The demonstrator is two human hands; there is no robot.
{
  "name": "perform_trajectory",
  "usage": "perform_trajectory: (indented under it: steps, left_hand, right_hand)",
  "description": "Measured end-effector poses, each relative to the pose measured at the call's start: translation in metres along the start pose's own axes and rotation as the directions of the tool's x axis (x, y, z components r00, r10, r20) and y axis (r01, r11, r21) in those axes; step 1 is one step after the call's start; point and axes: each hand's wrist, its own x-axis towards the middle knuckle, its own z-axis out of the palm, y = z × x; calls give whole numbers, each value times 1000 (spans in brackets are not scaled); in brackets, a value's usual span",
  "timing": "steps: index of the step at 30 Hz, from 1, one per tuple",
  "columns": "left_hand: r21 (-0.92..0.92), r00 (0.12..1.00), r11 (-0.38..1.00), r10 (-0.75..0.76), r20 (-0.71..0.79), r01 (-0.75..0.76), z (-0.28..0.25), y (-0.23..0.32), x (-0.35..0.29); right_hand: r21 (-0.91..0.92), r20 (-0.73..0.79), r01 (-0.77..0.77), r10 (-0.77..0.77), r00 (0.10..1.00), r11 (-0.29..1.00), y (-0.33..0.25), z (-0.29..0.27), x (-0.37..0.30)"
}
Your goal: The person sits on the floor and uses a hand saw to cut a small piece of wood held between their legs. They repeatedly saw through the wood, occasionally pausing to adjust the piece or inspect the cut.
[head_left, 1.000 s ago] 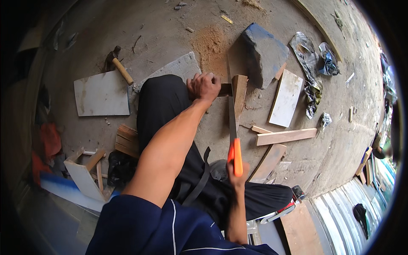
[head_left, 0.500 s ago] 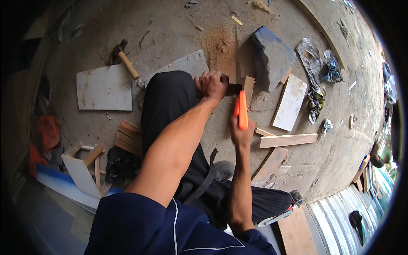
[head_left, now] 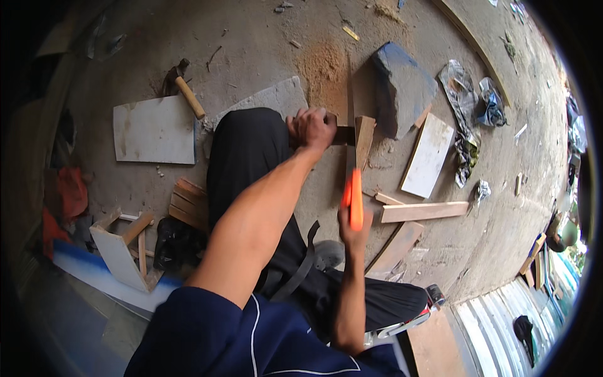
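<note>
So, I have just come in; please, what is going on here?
A seated person grips an orange-handled saw in the right hand. The left hand holds a dark piece of wood beside the left knee. The saw's blade runs alongside or across the wood's end; the cut itself is too small to tell. Sawdust lies on the floor beyond.

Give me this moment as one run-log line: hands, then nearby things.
left hand: gripping dark wood piece | right hand: holding orange-handled saw | nearby: sawdust, blue-and-grey block, hammer
</note>
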Motion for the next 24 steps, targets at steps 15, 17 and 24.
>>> perform_trajectory:
  steps: [15, 17, 24]
  left_hand:
    - [45, 992, 997, 71, -101, -67, 4, -4, -3]
    - [46, 993, 996, 75, -94, -71, 3, -3, -6]
    - [61, 992, 997, 47, -116, -40, 5, 1, 5]
  right_hand:
    - [-26, 44, -50, 51, 998, 998, 9, -37, -119]
    - [-114, 95, 34, -23, 995, 993, -6, -40, -94]
    - [-4, 10, 9, -9, 1000, 1000, 13, -5, -45]
